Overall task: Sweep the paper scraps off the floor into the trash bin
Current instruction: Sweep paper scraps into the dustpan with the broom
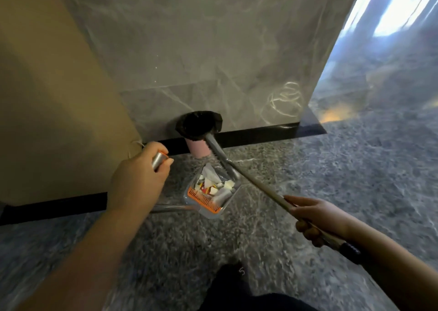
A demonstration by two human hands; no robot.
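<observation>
Currently: scraps (214, 185) held in dustpan (208, 198), just short of bin (198, 130).
Dustpan handle (159, 160) is gripped by left hand (139, 178); broom (256, 185) is gripped by right hand (317, 218).

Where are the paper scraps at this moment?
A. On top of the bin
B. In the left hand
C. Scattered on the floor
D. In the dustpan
D: the scraps lie heaped in the dustpan, which sits just in front of the bin.

- Pink trash bin (198, 149) with black liner (198, 124)
- Clear dustpan (211, 192) with orange comb (204, 200)
- White, red and yellow paper scraps (213, 185)
- Grey marbled wall (201, 50)
- Speckled grey floor (355, 168)
</observation>
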